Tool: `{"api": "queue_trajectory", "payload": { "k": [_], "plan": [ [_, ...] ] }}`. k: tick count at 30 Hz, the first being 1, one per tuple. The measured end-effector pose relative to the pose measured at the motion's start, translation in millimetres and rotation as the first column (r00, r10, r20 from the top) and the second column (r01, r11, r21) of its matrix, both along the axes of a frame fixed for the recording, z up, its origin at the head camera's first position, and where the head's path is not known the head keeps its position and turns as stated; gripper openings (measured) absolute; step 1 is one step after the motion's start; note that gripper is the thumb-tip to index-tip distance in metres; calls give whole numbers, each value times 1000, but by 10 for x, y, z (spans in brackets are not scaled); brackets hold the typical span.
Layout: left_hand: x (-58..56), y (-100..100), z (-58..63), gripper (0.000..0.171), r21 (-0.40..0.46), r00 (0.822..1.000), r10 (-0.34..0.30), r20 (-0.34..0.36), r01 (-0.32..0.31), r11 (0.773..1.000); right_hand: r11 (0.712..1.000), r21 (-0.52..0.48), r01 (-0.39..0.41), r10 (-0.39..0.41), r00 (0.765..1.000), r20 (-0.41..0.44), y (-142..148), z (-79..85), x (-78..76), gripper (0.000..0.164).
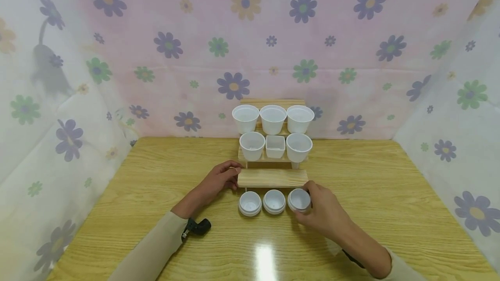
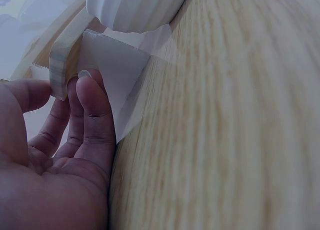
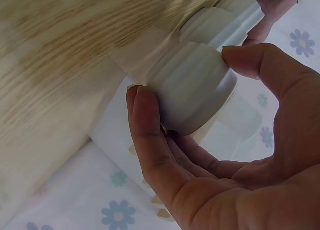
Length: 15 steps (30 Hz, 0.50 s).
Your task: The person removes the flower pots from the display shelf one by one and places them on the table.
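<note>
Between the right hand's [image 1: 325, 211] thumb and fingers, a small round white pot [image 1: 299, 199] is being pinched, with two matching pots [image 1: 250, 204] standing to that hand's left. Just beyond it, a wooden board [image 1: 272, 178] is stretching to the left hand [image 1: 216, 183], which is pinching its end. Farther beyond both hands, six white cups [image 1: 273, 120] are standing in two rows.

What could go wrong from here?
1. The right hand holds the right cup beside the middle cup; a sideways slip might knock that one.
2. The left hand grips the end of the bottom step; a tug could shake the six pots on the steps above, perhaps toppling some.
</note>
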<state>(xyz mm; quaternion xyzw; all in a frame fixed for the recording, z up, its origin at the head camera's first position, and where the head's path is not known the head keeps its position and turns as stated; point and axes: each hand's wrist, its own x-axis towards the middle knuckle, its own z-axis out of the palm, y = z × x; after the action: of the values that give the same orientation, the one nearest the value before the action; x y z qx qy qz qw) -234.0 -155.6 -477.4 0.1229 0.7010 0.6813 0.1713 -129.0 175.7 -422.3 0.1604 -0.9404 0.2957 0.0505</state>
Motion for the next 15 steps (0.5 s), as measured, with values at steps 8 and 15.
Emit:
{"api": "queue_trajectory", "payload": {
  "k": [8, 15],
  "plan": [
    [-1, -8, -5, 36, -7, 1000, 7, 3, -7, 1000, 1000, 13, -7, 7, 1000, 13, 1, -43, -16, 48],
    [-9, -2, -18, 35, -3, 1000, 9, 8, -9, 1000, 1000, 22, -4, 4, 1000, 11, 3, -81, -29, 48]
  ]
}}
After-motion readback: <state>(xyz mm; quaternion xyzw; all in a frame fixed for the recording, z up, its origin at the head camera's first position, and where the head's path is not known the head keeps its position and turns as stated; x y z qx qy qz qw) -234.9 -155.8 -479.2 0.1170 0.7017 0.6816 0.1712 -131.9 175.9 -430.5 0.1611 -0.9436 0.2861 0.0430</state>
